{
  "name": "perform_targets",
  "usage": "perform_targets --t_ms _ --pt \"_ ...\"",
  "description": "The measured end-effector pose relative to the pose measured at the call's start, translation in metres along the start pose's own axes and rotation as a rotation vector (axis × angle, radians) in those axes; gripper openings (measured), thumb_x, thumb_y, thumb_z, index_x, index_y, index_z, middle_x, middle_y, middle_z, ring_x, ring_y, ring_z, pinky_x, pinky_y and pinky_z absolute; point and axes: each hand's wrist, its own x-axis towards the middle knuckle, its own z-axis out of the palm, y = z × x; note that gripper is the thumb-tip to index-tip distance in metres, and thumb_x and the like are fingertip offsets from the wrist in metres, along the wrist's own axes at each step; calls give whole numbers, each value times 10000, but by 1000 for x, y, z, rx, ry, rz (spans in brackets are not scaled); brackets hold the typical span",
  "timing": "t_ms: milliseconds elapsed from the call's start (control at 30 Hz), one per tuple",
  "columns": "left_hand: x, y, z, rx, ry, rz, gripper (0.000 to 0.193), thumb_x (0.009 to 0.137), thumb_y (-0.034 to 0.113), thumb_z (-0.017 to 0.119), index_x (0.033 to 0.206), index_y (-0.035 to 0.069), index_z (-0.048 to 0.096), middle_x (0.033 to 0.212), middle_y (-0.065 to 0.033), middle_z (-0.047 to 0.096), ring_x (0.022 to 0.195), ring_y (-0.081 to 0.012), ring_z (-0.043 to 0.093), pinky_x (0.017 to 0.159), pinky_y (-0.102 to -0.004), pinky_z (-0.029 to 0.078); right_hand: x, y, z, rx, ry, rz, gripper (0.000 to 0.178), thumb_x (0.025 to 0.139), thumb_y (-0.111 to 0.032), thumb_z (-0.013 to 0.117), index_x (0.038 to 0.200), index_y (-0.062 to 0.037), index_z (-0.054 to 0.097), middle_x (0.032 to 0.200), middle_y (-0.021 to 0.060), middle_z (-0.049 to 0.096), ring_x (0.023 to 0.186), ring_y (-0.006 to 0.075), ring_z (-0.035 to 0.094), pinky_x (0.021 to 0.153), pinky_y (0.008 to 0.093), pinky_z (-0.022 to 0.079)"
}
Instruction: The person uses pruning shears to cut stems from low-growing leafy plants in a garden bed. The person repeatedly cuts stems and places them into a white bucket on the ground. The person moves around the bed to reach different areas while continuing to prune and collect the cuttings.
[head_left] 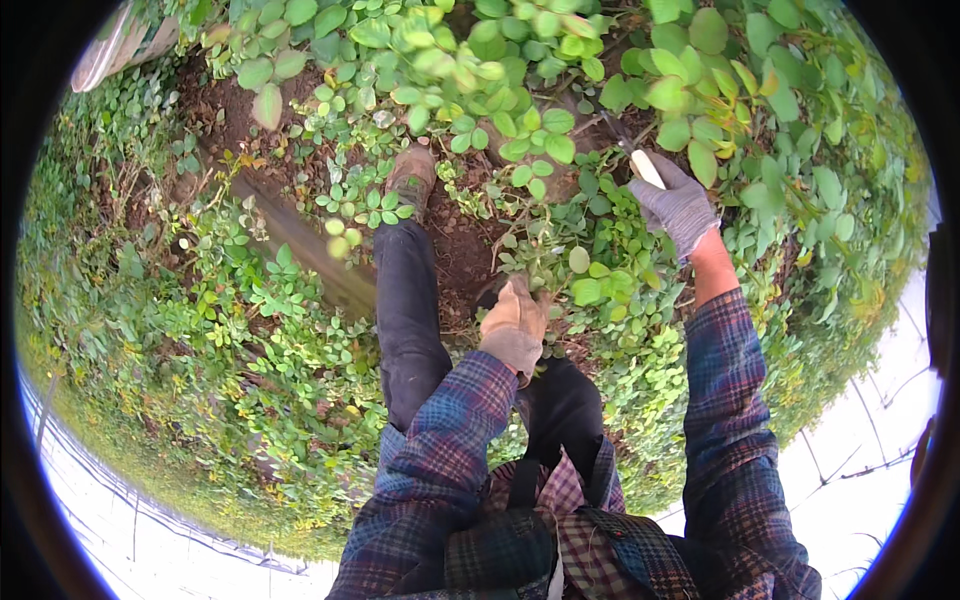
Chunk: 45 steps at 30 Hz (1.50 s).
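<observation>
My right hand [675, 205], in a grey glove, is closed round the pale handle of pruning shears [648, 168]. Their dark metal end points up and left into rose-like leaves, which partly hide it. Lower down and nearer to me, my left hand [515, 325] wears a tan glove with its fingers curled in. Thin leafy stems [538, 258] rise right at its fingertips and it seems to grip them, though the exact hold is hidden. Broad green leaves [690, 75] hang over the shears at the upper right.
My brown shoe [412, 175] stands on reddish soil [460, 245] strewn with dry leaves. A long brown board or beam [310, 245] runs slantwise through the plants on the left. Dense bushes [150, 330] surround me, and a pale object [120, 45] shows at the upper left.
</observation>
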Motion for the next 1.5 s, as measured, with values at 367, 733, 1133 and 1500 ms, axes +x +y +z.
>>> perform_targets --t_ms 367,733,1133,1500 --pt "13 44 -51 -714 557 316 476 915 150 726 1303 -43 528 1171 -193 676 813 -204 716 670 -322 590 6 12 -9 462 44 -102 373 899 -233 726 1191 -34 605 920 50 663 735 139 648 630 284 560" --pt "22 48 -82 -738 153 245 472 900 276 738 1278 47 573 1021 -159 719 748 -221 721 664 -358 566 77 38 -12 402 108 154 749 818 -399 804 1421 -113 465 1083 85 617 925 259 632 847 440 557" --pt "32 44 -80 -909 385 401 524 880 228 779 1276 29 500 1134 -178 671 702 -208 695 613 -327 565 88 42 -36 89 124 173 432 900 -297 709 1294 -198 562 749 -53 550 572 95 472 485 296 403" --pt "43 37 -78 -816 490 415 567 904 244 756 1334 35 451 1122 -170 669 730 -226 697 628 -347 568 82 40 -36 84 46 357 533 876 -372 710 1329 -145 543 774 8 571 609 223 516 656 459 503"
